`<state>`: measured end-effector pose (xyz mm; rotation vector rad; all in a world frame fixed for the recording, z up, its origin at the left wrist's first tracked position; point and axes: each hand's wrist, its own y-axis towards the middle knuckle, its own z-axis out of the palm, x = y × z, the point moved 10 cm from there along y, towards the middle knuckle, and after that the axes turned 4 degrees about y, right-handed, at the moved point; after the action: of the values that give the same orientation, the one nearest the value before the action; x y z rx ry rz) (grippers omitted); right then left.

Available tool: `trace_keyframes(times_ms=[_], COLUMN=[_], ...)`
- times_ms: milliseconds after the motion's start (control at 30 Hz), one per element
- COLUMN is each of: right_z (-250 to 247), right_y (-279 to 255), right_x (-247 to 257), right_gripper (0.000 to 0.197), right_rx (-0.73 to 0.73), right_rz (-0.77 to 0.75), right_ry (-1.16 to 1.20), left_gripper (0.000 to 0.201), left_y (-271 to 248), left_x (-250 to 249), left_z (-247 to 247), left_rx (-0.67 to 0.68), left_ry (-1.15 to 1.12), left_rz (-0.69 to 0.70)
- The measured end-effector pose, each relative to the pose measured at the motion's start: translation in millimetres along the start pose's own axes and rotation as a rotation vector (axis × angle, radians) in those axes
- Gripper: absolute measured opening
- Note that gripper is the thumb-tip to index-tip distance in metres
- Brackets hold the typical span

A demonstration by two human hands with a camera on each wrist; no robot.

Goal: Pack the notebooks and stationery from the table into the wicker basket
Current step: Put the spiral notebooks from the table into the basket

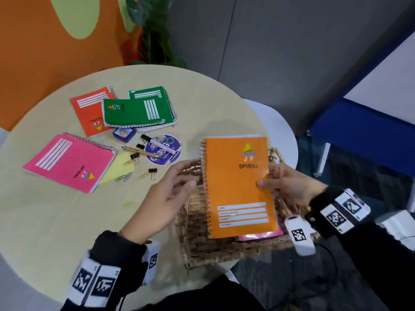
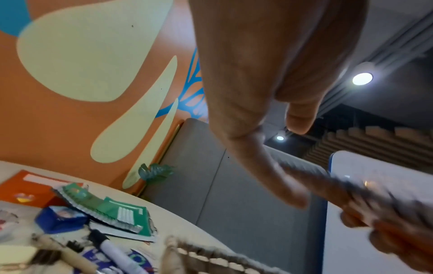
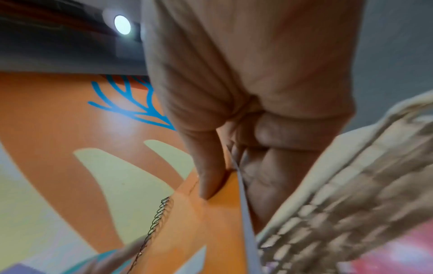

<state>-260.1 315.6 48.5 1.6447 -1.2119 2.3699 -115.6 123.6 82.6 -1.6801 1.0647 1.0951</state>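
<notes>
My right hand (image 1: 283, 182) pinches the right edge of an orange spiral notebook (image 1: 239, 187), thumb on the cover, fingers underneath; the thumb (image 3: 208, 178) presses the orange notebook (image 3: 206, 222) in the right wrist view. The notebook hangs tilted over the wicker basket (image 1: 202, 243), where a pink item (image 1: 258, 236) lies. My left hand (image 1: 175, 187) hovers with relaxed straight fingers by the notebook's spiral side, over the basket's left rim, holding nothing. On the table remain a pink notebook (image 1: 69, 162), a red one (image 1: 92, 111), two green ones (image 1: 134, 112), pens, binder clips and paper clips.
A blue-purple disc (image 1: 164, 149) with a marker on it, a small blue box (image 1: 124, 133) and a yellow sticky pad (image 1: 122, 163) lie mid-table. The round table (image 1: 67, 221) stands by an orange wall and a plant. The basket sits at the table's near right edge.
</notes>
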Motion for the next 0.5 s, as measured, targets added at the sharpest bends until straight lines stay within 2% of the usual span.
trace_keyframes(times_ms=[67,133,267,333,400,500], right_z=[-29.9,-54.0,-85.5,-87.3,-84.2,-76.2], right_y=[1.0,3.0,25.9,36.1,42.3,45.0], right_x=[-30.4,-62.7,-91.7,-97.9,-100.7,-101.5], right_gripper=[0.059,0.042,0.019,0.015,0.020,0.037], right_rx=[-0.062,-0.158,-0.280,-0.257,-0.185,-0.128], right_rz=[0.134,0.274,0.454,0.543,0.600,0.566], right_ry=[-0.012,-0.097,-0.737,-0.992,-1.269,-1.456], left_gripper=[0.039,0.035,0.035,0.036,0.038,0.044], left_y=[-4.1,-7.1,-1.1,8.8,20.7,37.9], left_x=[14.3,30.5,67.1,83.7,103.4,131.7], left_z=[-14.0,-30.9,-81.4,-110.6,-143.1,-188.8], left_rx=[-0.038,-0.083,-0.147,-0.154,-0.147,-0.124], left_ry=[0.131,0.242,0.581,0.731,0.870,1.029], left_rz=[-0.013,-0.029,-0.102,-0.146,-0.219,-0.351])
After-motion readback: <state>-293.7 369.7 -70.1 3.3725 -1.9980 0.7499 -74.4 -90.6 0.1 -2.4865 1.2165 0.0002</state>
